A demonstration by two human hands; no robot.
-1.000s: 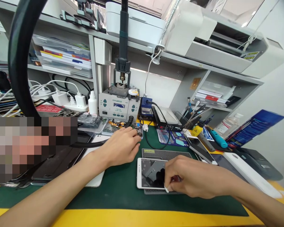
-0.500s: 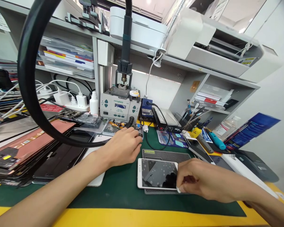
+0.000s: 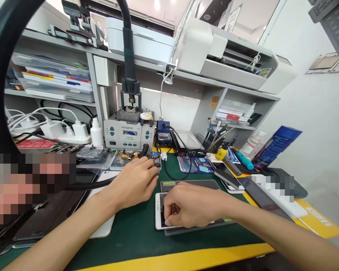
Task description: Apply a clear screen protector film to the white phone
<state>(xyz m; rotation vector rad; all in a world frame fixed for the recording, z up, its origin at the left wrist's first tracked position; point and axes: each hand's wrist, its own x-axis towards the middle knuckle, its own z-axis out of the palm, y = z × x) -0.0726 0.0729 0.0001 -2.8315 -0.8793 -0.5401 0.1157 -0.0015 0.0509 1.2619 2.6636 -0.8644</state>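
Note:
A white-framed smartphone [image 3: 158, 216] lies screen up on a grey perforated mat [image 3: 205, 184]. My right hand [image 3: 186, 205] is over the phone with its fingers pinched at the screen, covering most of it. Whatever the pinch holds is hidden. To the left, my left hand [image 3: 138, 180] rests knuckles up, its fingers curled down and closed, near the parts tray [image 3: 117, 162]. The thick black hose [image 3: 94, 185] passes behind that hand. From this angle I cannot make out what its fingers hold, if anything.
Behind the hands stands a hot air station [image 3: 128, 132], with a soldering iron stand [image 3: 164, 135] beside it. Stacked dark panels [image 3: 45, 214] lie at left, partly blurred. A white bottle [image 3: 96, 133], other phones [image 3: 228, 178] and a tool holder [image 3: 211, 141] surround the green mat [image 3: 135, 241].
My right hand has moved left across the phone, from its right end to over the screen. The view has shifted right. My left hand keeps its pose beside the tray.

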